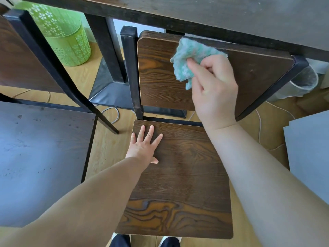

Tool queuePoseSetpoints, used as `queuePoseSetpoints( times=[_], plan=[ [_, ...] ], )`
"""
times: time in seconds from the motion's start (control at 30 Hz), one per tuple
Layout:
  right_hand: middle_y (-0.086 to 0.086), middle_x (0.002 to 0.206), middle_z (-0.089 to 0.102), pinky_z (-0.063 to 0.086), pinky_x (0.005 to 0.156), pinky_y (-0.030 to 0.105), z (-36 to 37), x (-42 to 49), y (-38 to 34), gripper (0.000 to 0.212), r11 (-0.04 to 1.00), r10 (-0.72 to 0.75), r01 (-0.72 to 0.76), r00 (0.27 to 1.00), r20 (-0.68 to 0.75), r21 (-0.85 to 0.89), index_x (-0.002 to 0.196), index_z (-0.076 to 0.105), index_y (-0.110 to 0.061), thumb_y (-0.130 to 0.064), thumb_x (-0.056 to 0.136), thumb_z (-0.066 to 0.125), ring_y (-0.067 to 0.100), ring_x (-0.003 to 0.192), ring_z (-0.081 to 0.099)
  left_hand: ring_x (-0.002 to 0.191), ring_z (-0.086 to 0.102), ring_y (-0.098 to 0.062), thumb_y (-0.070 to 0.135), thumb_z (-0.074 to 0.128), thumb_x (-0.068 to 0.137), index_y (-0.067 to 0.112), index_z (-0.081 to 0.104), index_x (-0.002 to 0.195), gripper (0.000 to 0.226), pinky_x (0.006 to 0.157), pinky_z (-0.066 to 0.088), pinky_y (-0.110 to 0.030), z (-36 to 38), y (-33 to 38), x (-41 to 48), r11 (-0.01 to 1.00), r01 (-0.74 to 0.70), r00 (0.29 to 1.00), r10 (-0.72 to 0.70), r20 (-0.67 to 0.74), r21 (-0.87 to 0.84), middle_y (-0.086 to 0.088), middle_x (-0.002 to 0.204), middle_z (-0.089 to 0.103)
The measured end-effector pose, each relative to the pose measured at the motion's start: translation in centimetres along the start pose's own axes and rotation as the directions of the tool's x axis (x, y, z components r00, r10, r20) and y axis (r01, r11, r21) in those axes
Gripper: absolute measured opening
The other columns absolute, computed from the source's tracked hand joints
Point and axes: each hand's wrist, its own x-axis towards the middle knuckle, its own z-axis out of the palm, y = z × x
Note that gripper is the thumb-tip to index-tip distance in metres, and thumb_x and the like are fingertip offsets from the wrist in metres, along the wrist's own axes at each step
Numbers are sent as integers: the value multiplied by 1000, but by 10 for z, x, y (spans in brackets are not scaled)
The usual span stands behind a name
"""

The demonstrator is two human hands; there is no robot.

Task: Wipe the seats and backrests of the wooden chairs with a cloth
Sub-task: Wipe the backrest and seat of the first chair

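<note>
The fingers of the right hand curl round a crumpled teal cloth, holding it against the upper part of the chair's backrest, just below the tabletop edge. The left hand lies flat, fingers straight and spread, on the seat at its far left corner. A green basket stands on the floor to the left.

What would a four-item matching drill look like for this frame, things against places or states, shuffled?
Things
1. fluffy teal cloth
2. left hand
3. right hand
4. green perforated plastic basket

Places or states
A. stands on the light wooden floor, upper left
B. flat, fingers spread, on the brown wooden seat
C. bunched up against the brown wooden backrest
D. pinches the cloth

Pairs: 1-C, 2-B, 3-D, 4-A
</note>
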Motion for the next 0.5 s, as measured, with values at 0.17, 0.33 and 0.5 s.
queuePoseSetpoints(
  times=[0.17,0.33,0.5],
  plan=[
    [13,93,64,55,77,28,27,-41,2,24,998,-53,54,988,144,-9,112,71,-4,-16,97,58,25,87,59,145,-31,-38,59,57,91,36,-24,152,104,120,-3,-61,2,2,1,1000,17,1000,-17,22,8,-7,160,-33],
    [11,99,62,59,73,38,51,-84,6,28,999,-39,40,932,359,3,117,68,-5,-13,90,66,26,95,57,144,-33,-39,58,55,93,34,-26,151,103,120,-3,-62,1,3,3,999,24,999,-25,44,28,-8,158,-36],
    [9,102,61,60,67,38,63,-99,3,34,999,-25,34,895,446,-12,118,68,-7,-11,85,74,27,98,56,143,-34,-39,58,56,93,34,-27,151,103,119,-4,-62,0,3,4,999,29,997,-32,70,33,-8,157,-37]
  ],
)
